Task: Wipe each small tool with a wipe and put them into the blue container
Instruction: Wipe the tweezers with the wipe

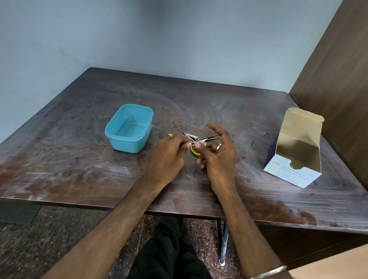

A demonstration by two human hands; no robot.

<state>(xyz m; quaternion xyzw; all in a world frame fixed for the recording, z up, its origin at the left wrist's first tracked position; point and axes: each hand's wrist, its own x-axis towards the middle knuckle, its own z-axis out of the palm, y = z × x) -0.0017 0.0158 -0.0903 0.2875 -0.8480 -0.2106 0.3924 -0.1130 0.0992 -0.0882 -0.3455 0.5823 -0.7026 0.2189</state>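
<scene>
The blue container (pixel 113 131) stands open and empty on the left of the dark wooden table (pixel 66 165). Just right of it my left hand (pixel 168 158) pinches a small metal nail clipper (pixel 191 137) by its near end. My right hand (pixel 219 159) presses a small white wipe (pixel 201 143) against the clipper with thumb and forefinger, its other fingers spread. Small scissors with thin metal blades (pixel 211 138) and a yellow handle ring (pixel 194 152) lie under the two hands, partly hidden. I cannot tell whether either hand touches the scissors.
An open white and blue box of alcohol swabs (pixel 295 168) stands at the right of the table, its flap up. A brown wall panel (pixel 348 86) rises close behind the box. The table's front edge lies under my forearms.
</scene>
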